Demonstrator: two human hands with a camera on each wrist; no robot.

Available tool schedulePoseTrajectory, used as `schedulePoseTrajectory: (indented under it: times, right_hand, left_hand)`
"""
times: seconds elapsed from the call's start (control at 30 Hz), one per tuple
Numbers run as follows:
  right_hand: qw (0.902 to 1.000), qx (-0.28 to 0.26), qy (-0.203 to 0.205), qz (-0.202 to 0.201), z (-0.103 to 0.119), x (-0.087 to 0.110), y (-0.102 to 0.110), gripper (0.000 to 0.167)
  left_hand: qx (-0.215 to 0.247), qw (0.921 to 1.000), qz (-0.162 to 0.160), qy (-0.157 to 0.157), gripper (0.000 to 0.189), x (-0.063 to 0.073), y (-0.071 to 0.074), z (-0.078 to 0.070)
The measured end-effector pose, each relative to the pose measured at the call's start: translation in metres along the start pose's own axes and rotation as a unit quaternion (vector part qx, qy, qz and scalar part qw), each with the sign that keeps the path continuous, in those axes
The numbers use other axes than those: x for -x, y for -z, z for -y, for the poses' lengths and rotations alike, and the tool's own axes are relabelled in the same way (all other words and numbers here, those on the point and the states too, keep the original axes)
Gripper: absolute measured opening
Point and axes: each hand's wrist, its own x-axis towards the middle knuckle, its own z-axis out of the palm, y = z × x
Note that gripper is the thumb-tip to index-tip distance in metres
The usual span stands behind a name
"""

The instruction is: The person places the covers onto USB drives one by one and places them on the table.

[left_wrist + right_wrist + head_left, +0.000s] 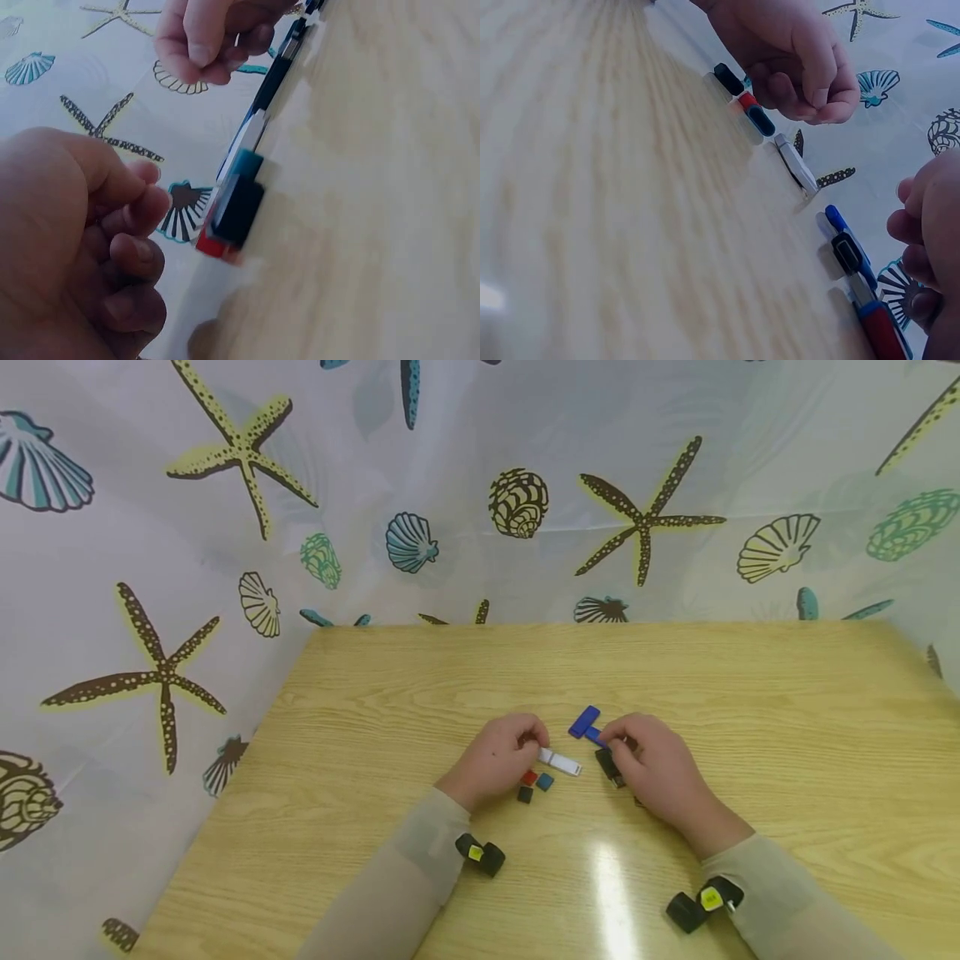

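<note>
My left hand [504, 753] hovers just above the table with loosely curled fingers, thumb against fingertip and nothing visible between them. Beneath and beside it lie a white USB stick [560, 762] and small red [529, 777], blue [545, 782] and black [526, 794] square pieces. The right hand [660, 768] is held over the table in a similar loose curl, also showing nothing in its fingers. Near it are a black USB stick [609, 767] with a metal plug and a blue two-part item [584, 722]. A red piece [883, 330] sits below this hand, mostly hidden in the head view.
The wooden table [390, 685] spreads out around both hands. A white curtain [465, 435] printed with shells and starfish hangs behind it and along the left. Black wrist straps [480, 854] with small devices sit on both sleeves.
</note>
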Motion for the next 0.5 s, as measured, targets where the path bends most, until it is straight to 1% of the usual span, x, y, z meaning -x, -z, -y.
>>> schedulePoseTrajectory:
  times: [0.17, 0.2, 0.3, 0.4, 0.5]
  right_hand:
    - [0.9999, -0.01, -0.012, -0.001, 0.0, 0.0, 0.001, 0.019]
    - [0.9998, -0.011, -0.014, -0.002, 0.0, 0.0, 0.001, 0.019]
    - [0.9996, -0.015, -0.022, -0.007, 0.0, 0.0, 0.002, 0.02]
    - [0.9993, -0.017, -0.028, -0.018, -0.002, 0.0, 0.004, 0.019]
    - [0.9986, -0.027, -0.033, -0.031, -0.004, 0.001, 0.006, 0.019]
  left_hand:
    - [-0.02, 0.9994, 0.027, 0.001, 0.014, 0.0, 0.007, 0.004]
    - [-0.031, 0.9989, 0.035, 0.0, 0.013, 0.0, 0.008, 0.005]
    - [-0.06, 0.9959, 0.068, -0.008, 0.009, 0.0, 0.013, 0.007]
    - [-0.078, 0.9908, 0.109, -0.021, 0.007, 0.0, 0.017, 0.009]
    - [-0.073, 0.9866, 0.142, -0.03, 0.007, 0.001, 0.021, 0.01]
